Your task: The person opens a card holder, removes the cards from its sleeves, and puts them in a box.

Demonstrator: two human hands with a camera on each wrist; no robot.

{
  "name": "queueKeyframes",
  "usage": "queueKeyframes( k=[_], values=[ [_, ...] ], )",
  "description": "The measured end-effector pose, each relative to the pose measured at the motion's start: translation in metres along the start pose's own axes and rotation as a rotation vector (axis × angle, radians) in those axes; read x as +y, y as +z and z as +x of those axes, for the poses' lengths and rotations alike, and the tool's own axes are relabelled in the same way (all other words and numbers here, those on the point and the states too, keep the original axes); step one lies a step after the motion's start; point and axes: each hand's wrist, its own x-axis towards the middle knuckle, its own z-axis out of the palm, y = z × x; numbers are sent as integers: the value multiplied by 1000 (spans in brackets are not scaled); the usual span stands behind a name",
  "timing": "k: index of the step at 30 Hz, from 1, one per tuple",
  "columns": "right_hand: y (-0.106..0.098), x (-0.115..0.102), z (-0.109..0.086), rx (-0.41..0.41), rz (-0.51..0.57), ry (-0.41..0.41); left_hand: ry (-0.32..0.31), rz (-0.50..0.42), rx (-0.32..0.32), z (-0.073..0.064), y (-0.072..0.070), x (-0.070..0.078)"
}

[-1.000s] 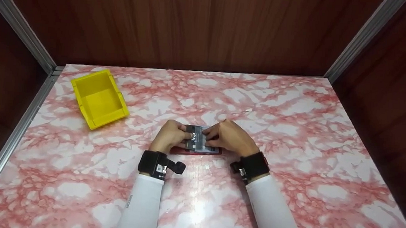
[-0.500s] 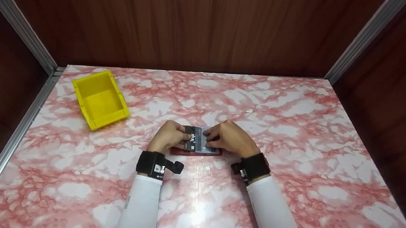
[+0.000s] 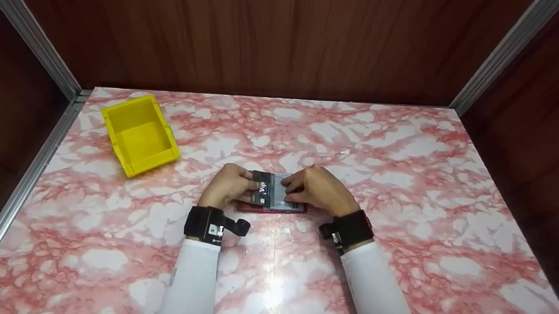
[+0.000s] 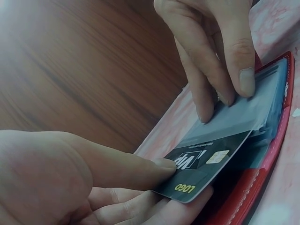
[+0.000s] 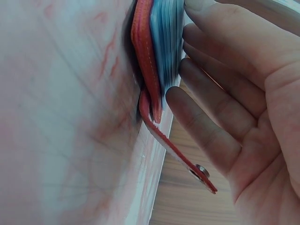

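Note:
Between the thumb and fingers of my left hand (image 3: 228,187) is a black card (image 4: 192,164) printed "VIP" and "LOGO", with a gold chip. Its far end lies at the mouth of a clear plastic sleeve (image 4: 234,117) of a red card holder (image 3: 296,210), which lies spread on the table. My right hand (image 3: 324,190) rests its thumb and fingertips on the sleeves from the right. A stack of bluish clear sleeves (image 5: 166,42) shows edge-on in the right wrist view, beside a red strap (image 5: 173,147) with a metal snap.
At the back left of the pink-and-white marbled table (image 3: 407,198) stands a yellow bin (image 3: 141,142) with nothing visible inside. Dark wood panels (image 3: 270,35) enclose the back and both sides, with metal profiles (image 3: 511,51) at the corners.
My left hand has shifted slightly left, drawing the card with it; its VIP print now shows more clearly. The right hand keeps its place on the sleeves.

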Motion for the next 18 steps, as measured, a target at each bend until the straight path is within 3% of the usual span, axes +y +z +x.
queueKeyframes(
  k=[5, 9, 14, 16, 18],
  values=[
    [1, 1, 0, 1, -3, 10, -10, -32, 7, -4, -12, 1],
    [2, 0, 0, 1, -6, 12, 18, -115, 43, -10, -28, 4],
    [0, 0, -1, 6, -17, 4, 97, -164, 212, -18, -55, 6],
    [0, 0, -1, 8, -14, -6, 113, -236, 296, -20, -66, 5],
    [-1, -1, -1, 7, -11, -18, 120, -394, 367, -21, -77, 3]
  ],
)
